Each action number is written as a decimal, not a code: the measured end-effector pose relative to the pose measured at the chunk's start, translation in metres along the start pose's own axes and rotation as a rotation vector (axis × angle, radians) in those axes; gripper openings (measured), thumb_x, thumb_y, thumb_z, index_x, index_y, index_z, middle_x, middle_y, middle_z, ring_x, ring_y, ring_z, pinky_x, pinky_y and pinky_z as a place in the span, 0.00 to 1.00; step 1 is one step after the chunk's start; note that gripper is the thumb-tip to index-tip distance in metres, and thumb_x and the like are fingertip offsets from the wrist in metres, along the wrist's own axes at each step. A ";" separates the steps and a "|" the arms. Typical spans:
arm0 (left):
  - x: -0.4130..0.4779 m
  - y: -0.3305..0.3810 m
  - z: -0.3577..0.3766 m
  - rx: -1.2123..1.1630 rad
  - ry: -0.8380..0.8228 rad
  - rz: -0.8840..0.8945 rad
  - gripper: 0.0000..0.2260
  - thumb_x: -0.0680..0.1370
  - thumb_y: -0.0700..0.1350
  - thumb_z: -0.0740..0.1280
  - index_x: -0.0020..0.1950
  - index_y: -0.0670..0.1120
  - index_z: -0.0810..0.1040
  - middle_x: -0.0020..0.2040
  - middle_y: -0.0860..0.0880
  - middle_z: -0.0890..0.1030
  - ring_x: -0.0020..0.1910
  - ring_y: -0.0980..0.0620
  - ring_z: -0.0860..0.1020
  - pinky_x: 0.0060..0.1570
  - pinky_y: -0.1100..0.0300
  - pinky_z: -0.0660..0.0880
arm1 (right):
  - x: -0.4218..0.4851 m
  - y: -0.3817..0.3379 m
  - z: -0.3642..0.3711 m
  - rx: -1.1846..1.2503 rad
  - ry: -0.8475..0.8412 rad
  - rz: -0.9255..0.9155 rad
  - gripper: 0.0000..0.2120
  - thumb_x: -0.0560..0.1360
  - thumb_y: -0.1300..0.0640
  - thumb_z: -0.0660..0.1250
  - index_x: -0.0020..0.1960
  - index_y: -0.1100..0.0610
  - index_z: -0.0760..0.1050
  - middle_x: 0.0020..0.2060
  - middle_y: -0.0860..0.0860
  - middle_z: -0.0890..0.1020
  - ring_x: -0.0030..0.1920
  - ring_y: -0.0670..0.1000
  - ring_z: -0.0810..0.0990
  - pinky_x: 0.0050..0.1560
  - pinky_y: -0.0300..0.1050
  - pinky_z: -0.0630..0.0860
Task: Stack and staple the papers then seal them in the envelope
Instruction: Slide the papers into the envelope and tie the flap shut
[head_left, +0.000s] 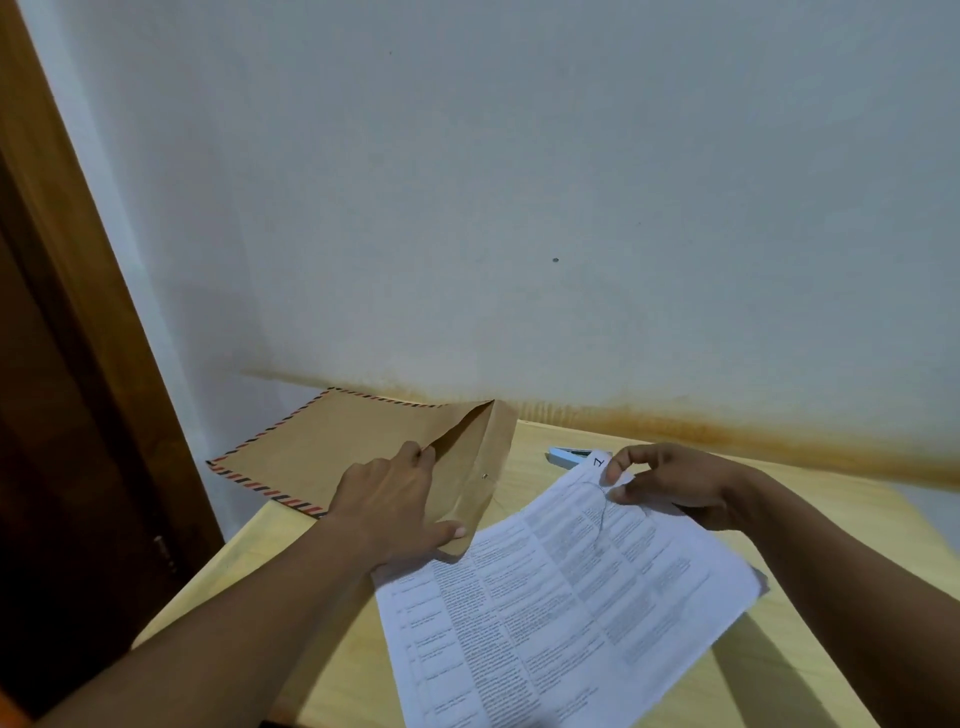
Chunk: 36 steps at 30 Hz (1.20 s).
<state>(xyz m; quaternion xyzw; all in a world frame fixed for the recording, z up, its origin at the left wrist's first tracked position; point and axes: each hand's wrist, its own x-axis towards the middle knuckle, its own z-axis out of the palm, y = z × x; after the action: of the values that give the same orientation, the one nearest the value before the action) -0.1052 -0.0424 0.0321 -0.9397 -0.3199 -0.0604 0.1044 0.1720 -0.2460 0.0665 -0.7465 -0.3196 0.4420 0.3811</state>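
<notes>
The left hand (387, 499) grips the envelope (332, 447) at its open mouth, fingers curled on the upper lip and thumb on the near corner. Just right of the envelope, the right hand (685, 486) pinches the far corner of the papers (561, 613) on the table (296, 582). The stapler (569, 457) lies right of the envelope too, partly behind that corner.

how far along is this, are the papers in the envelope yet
Not yet. Done: the papers lie as one stack, and the stapler lies behind them; no staple is visible. In hand: the left hand holds the envelope open at its mouth while the right hand pinches the stack's top edge. Left: slide them in and seal the flap.
</notes>
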 end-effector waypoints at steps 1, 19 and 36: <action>0.000 -0.001 -0.001 0.003 -0.002 0.002 0.46 0.72 0.78 0.59 0.79 0.48 0.61 0.71 0.49 0.71 0.59 0.43 0.81 0.51 0.50 0.75 | -0.003 -0.001 -0.001 0.030 -0.040 0.007 0.11 0.76 0.65 0.73 0.56 0.66 0.78 0.52 0.66 0.84 0.50 0.66 0.84 0.52 0.58 0.81; -0.001 -0.003 -0.001 -0.023 -0.005 -0.025 0.46 0.71 0.77 0.62 0.79 0.49 0.62 0.74 0.51 0.70 0.61 0.45 0.81 0.54 0.50 0.75 | -0.031 0.003 -0.028 -0.052 0.490 -0.207 0.16 0.79 0.68 0.56 0.45 0.61 0.82 0.38 0.59 0.80 0.33 0.53 0.75 0.35 0.42 0.71; 0.001 -0.009 -0.006 -0.043 0.013 -0.019 0.47 0.70 0.78 0.61 0.79 0.50 0.62 0.70 0.50 0.72 0.60 0.43 0.81 0.55 0.49 0.76 | -0.080 -0.033 -0.060 -0.477 0.339 -0.126 0.19 0.73 0.73 0.65 0.47 0.53 0.88 0.50 0.62 0.86 0.49 0.63 0.86 0.55 0.55 0.82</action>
<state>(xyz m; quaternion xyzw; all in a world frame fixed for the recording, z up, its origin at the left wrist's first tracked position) -0.1102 -0.0366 0.0390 -0.9383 -0.3268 -0.0741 0.0857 0.1896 -0.3117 0.1467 -0.8569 -0.3918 0.1988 0.2697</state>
